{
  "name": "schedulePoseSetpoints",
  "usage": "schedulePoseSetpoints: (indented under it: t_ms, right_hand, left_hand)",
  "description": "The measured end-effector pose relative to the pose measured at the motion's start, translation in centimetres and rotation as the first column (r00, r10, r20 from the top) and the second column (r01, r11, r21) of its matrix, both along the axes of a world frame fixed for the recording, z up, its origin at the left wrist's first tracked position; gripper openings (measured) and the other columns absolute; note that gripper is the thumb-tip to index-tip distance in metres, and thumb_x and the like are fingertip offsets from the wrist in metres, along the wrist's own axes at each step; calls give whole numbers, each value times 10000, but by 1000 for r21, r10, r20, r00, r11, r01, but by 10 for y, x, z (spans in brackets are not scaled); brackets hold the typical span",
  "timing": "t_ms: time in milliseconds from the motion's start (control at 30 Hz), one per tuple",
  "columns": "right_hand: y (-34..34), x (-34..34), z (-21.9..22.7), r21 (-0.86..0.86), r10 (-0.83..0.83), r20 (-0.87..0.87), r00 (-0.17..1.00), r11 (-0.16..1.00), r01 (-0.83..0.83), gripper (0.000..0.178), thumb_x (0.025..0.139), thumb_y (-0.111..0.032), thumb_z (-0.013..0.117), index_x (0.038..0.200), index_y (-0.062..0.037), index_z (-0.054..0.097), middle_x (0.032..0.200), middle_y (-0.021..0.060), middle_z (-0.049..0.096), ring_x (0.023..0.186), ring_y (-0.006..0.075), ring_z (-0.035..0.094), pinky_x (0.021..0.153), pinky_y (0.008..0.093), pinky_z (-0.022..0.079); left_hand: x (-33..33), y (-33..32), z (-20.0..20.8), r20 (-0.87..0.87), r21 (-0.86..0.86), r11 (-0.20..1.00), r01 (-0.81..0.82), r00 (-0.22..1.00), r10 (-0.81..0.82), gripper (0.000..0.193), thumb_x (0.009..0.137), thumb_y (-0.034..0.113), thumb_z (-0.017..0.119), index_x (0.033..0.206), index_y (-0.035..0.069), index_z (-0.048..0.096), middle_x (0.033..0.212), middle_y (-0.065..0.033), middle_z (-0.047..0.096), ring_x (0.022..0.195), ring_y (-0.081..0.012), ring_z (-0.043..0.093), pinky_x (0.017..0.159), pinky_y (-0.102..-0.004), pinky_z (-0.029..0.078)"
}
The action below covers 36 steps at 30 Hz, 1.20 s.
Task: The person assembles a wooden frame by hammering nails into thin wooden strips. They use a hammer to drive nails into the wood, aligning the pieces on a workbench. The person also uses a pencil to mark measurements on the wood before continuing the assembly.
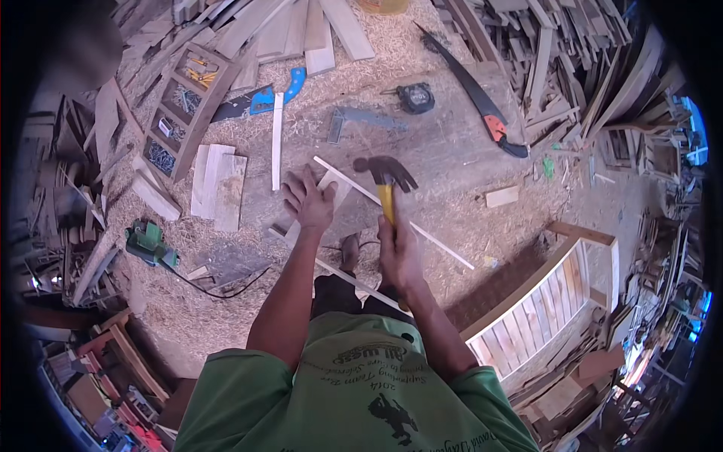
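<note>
My right hand point(401, 252) is wrapped round the yellow handle of a claw hammer point(387, 197). Its dark metal head is raised over a long thin wooden strip point(437, 243), which lies slantwise in front of me. My left hand point(310, 202) lies with fingers spread at the near side of that strip's left end, next to a short pale board point(340, 188). Whether a nail sits under the fingertips cannot be made out. A second thin strip point(361, 285) runs nearer my body, under my forearms.
Farther off lie a try square point(365, 118), a tape measure point(415, 98), a blue-handled saw point(263, 98) and a black pruning saw point(476, 94). A compartmented wooden box point(184, 113) stands left, above a green power tool point(151, 245). A slatted wooden frame point(538, 301) sits right.
</note>
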State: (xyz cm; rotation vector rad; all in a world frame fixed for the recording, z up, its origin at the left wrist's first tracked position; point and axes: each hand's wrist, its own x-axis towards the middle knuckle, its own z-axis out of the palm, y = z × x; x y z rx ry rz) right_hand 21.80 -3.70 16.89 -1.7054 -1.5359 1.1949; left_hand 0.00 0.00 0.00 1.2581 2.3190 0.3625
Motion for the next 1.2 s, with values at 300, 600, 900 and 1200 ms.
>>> schedulePoseSetpoints:
  t_ms: [300,600,900,1200]
  right_hand:
    - [19,-41,-92,134,-38,39,999,990,32,588,1122,-155,615,1685,-95,455,1070,306,750,857,520,731,714,565,550]
    - [17,-53,-94,225,-83,11,997,971,78,575,1125,-148,569,1688,-137,455,1003,318,745,859,549,716,732,604,539]
    - [22,-54,-88,244,-41,40,998,969,30,564,1118,-184,581,1669,-128,473,927,299,735,803,531,709,718,609,546]
    - [22,-56,-94,261,-54,13,998,964,49,574,1127,-227,594,1684,-201,458,912,315,736,811,552,705,710,620,535]
  left_hand:
    - [6,0,-6,-63,-12,998,64,996,-65,855,1068,719,531,1772,288,307,1841,-293,55,1657,-619,-7,1278,-785,74]
    - [3,-4,-13,-77,18,998,55,996,-54,830,1064,687,566,1765,316,320,1850,-264,47,1665,-602,-24,1284,-780,54]
    - [3,-5,-11,-63,-1,998,58,996,-58,806,1068,666,567,1755,315,333,1849,-264,38,1664,-604,-36,1281,-787,50]
    - [4,-4,-1,-60,38,996,78,995,-76,794,1061,600,609,1748,296,352,1835,-279,81,1651,-624,0,1273,-796,64]
